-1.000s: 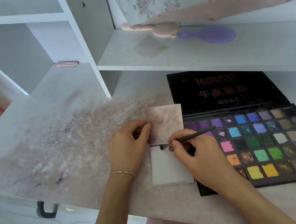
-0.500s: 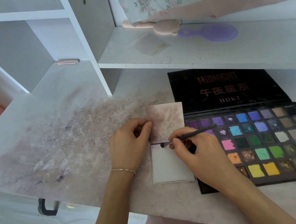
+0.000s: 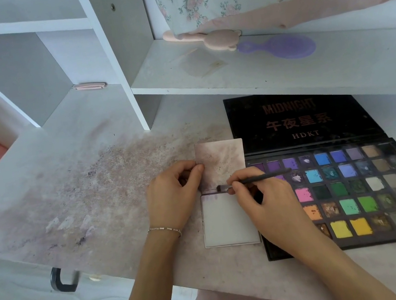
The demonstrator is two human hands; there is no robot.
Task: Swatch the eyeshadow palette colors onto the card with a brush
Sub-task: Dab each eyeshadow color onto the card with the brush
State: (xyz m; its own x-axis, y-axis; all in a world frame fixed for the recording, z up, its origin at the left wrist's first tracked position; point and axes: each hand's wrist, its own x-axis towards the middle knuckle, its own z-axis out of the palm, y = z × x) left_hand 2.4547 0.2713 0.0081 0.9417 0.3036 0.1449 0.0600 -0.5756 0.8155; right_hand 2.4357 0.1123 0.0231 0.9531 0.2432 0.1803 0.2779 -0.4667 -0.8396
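A white card [image 3: 228, 220] lies on the desk with a faint purple streak along its top edge. Above it sits a second card [image 3: 222, 161], smudged mauve. My left hand [image 3: 173, 195] pinches the smudged card's left edge with thumb and fingers. My right hand [image 3: 264, 199] grips a thin black brush [image 3: 253, 180], whose tip rests at the white card's top edge. The open black eyeshadow palette [image 3: 354, 192] with many coloured pans lies just right of the cards, partly under my right hand.
The desk top [image 3: 82, 194] is stained with powder on the left. A shelf above holds a pink brush [image 3: 215, 39] and a purple hairbrush [image 3: 281, 47]. A shelf upright [image 3: 121, 66] stands behind the cards. A black hook [image 3: 62, 281] hangs at the desk's front edge.
The brush tip has shifted slightly to the right along the white card's top edge. My left hand stays on the smudged card.
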